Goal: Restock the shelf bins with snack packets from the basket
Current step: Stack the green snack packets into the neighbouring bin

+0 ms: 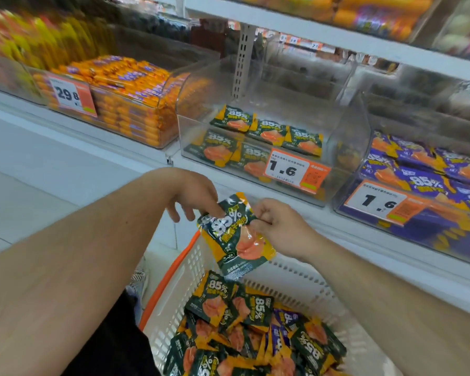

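A green-and-orange snack packet (235, 237) marked 85% hangs above the white basket (310, 283), held from both sides. My left hand (193, 195) pinches its top left corner, other fingers spread. My right hand (277, 226) grips its right edge. The basket holds several like packets (244, 329) and a few purple ones (285, 318). Straight ahead, a clear shelf bin (347, 137) with a 1.6 price tag holds several matching green packets (258, 139) lying low on its floor.
A clear bin of purple 85% packets (423, 172) stands to the right. At left is a bin packed with orange sausage sticks (130, 99), tagged 29.8. The white shelf edge (364, 234) runs between basket and bins. An upper shelf (310, 25) overhangs.
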Tool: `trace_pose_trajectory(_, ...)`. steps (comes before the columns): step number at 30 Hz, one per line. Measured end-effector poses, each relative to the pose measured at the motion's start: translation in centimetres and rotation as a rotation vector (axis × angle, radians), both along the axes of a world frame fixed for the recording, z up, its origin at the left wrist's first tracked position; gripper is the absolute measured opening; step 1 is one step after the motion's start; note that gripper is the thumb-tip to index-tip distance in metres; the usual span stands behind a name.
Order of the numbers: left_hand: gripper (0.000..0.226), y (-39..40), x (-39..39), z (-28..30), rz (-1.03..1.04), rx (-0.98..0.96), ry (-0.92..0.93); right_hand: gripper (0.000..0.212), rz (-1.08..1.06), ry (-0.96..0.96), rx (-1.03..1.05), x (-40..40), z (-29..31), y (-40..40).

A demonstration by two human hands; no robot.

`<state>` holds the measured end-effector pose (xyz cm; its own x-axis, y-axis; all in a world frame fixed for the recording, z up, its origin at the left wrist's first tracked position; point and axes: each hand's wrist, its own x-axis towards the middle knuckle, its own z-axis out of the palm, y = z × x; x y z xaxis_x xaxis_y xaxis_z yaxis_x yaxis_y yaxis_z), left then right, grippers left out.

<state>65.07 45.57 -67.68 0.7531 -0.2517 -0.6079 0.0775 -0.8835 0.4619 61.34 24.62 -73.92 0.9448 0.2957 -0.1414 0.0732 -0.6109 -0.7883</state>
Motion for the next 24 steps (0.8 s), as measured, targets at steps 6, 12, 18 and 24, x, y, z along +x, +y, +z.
trace_pose_trajectory(6,0.014,1.8,0.8,2.0,0.393,-0.732,-0.123,0.032,-0.113,-0.171,0.279,0.3,4.5,1.0)
trace_pose_trajectory(12,0.016,1.8,1.9,3.2,0.769,-0.851,-0.630,0.025,-0.378,-0.374,0.460,3.6,9.8,2.1)
trace_pose_trajectory(18,0.028,2.3,3.4,1.6,0.660,-0.323,-0.970,0.019,-0.645,-0.379,0.377,12.3,12.6,2.6)
trace_pose_trajectory(24,0.014,1.8,3.7,1.2,0.664,-0.317,-0.909,0.036,-0.304,-0.329,-0.502,15.5,11.1,6.6)
